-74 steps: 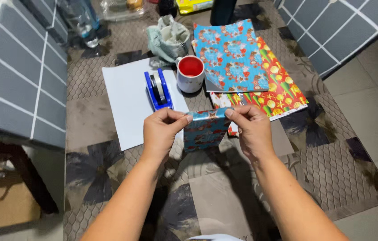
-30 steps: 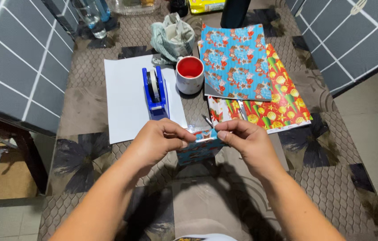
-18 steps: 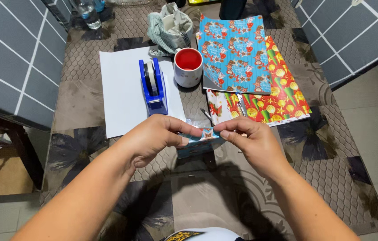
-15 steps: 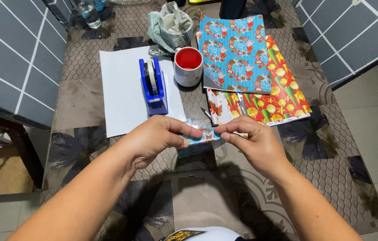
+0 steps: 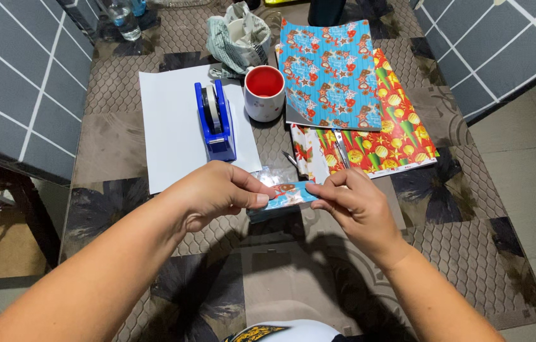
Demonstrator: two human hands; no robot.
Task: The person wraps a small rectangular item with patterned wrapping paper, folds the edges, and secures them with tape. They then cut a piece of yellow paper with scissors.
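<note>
Hands first, nearest to me: my left hand [image 5: 217, 193] and my right hand [image 5: 357, 206] both pinch a small parcel [image 5: 284, 196] wrapped in blue patterned paper, one at each end, thumbs and fingertips closed on it. It sits low between them, just above the surface [image 5: 109, 139] (I cannot tell whether its underside touches). Something clear and shiny, perhaps film, shows just behind the parcel. Past the left hand lies a white sheet [image 5: 170, 126], and a blue tape dispenser [image 5: 215, 120] stands on it. Beside the sheet is a white mug [image 5: 264, 94] with a red inside. To the right, a blue wrapping sheet [image 5: 328, 73] overlaps a red one with fruit [image 5: 385, 136]. Farther back sits a crumpled cloth [image 5: 236, 38], and a plastic bottle [image 5: 122, 14] stands at the far left edge.
</note>
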